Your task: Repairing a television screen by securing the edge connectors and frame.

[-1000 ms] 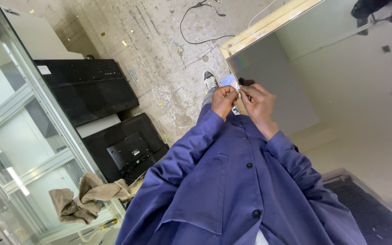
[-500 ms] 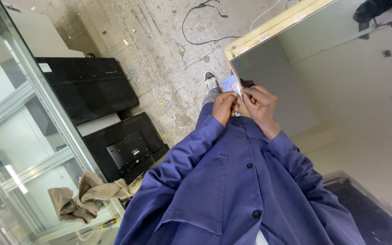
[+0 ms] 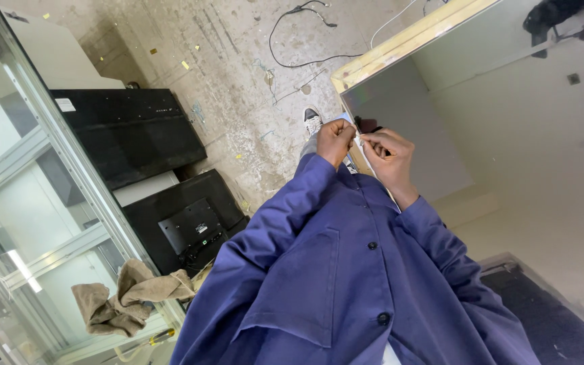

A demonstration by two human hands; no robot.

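Head view: from the left, a tan rag [image 3: 126, 297] and two black screens [image 3: 133, 135] line the floor. The left hand [image 3: 334, 138] is clenched on a small white strip [image 3: 357, 140] and the right hand [image 3: 388, 157] pinches its other end, chest-high. Too hard a pull could tear it. The panel edge [image 3: 400, 44] sits close at right; bare floor ahead.

Left hand [image 3: 334, 138] and right hand [image 3: 386, 154] together pinching a small white piece [image 3: 357, 138].

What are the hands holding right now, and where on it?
A small white strip, pinched between the left hand and right hand fingertips; its exact kind cannot be told.
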